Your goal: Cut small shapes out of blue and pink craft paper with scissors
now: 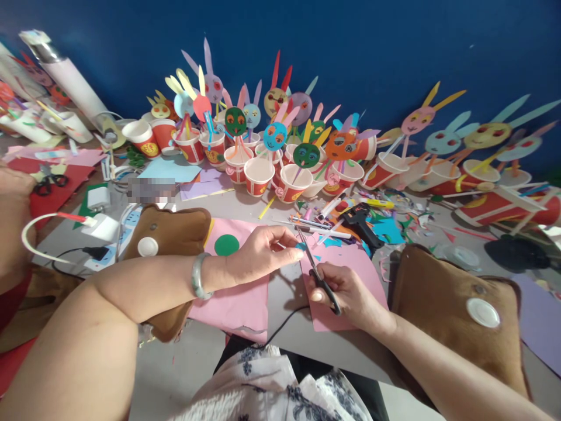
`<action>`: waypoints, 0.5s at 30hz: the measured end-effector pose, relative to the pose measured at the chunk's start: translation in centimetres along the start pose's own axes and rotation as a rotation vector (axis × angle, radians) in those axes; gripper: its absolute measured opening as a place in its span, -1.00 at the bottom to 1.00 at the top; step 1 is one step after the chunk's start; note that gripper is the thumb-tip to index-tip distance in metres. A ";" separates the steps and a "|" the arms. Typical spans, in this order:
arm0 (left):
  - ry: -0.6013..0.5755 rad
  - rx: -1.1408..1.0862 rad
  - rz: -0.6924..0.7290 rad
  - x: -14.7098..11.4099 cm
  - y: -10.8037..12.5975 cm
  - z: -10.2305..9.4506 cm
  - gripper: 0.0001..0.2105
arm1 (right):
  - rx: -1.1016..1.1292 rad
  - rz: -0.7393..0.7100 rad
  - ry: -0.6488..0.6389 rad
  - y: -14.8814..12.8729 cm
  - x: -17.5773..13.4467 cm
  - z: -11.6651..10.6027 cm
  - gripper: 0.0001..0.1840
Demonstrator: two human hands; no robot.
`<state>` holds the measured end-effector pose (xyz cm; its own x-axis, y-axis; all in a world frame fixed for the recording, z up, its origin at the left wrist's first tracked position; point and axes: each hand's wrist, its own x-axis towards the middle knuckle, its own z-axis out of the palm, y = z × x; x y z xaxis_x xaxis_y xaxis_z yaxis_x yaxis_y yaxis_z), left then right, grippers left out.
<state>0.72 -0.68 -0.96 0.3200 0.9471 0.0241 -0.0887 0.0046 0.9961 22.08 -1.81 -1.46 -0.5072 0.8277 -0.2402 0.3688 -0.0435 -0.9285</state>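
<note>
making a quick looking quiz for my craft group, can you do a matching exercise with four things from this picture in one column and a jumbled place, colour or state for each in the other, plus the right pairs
Things:
1. green circle
2. glue gun
3. bracelet
4. right hand

Places, colours, states:
A. round the left wrist
B. holding scissors
C. black, beside blue scraps
D. on the left pink sheet

Right pairs: 1-D, 2-C, 3-A, 4-B
</note>
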 end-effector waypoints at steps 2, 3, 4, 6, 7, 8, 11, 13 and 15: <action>0.002 0.008 0.009 0.0 -0.2 -0.1 -0.88 | 0.011 0.000 -0.001 0.0 0.0 0.0 -0.45; 0.000 0.010 0.011 -0.1 -0.3 -0.1 -0.88 | 0.019 0.000 -0.003 0.0 0.0 0.0 -0.46; -0.001 0.010 0.013 -0.1 -0.3 -0.2 -0.88 | 0.025 0.002 -0.003 0.0 0.0 0.0 -0.46; 0.000 0.006 0.014 -0.1 -0.2 -0.2 -0.88 | 0.029 0.007 -0.006 0.1 0.0 0.0 -0.46; 0.001 0.004 0.016 -0.1 -0.2 -0.2 -0.88 | 0.028 0.008 -0.007 0.1 0.0 0.0 -0.46; 0.003 0.001 0.019 -0.1 -0.2 -0.2 -0.88 | 0.028 0.009 -0.006 0.1 0.0 0.0 -0.46; 0.009 0.002 0.027 0.0 -0.2 -0.2 -0.89 | 0.033 0.015 -0.015 0.1 0.1 0.0 -0.44; 0.014 0.008 0.022 0.0 -0.2 -0.2 -0.89 | 0.026 0.016 -0.021 0.0 0.1 0.0 -0.43; 0.017 0.012 0.013 -0.1 -0.1 -0.2 -0.89 | 0.010 0.010 -0.016 0.0 0.1 0.0 -0.41</action>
<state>0.53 -0.68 -1.11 0.3028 0.9524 0.0356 -0.0809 -0.0116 0.9967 22.03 -1.78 -1.47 -0.5161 0.8180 -0.2540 0.3658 -0.0576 -0.9289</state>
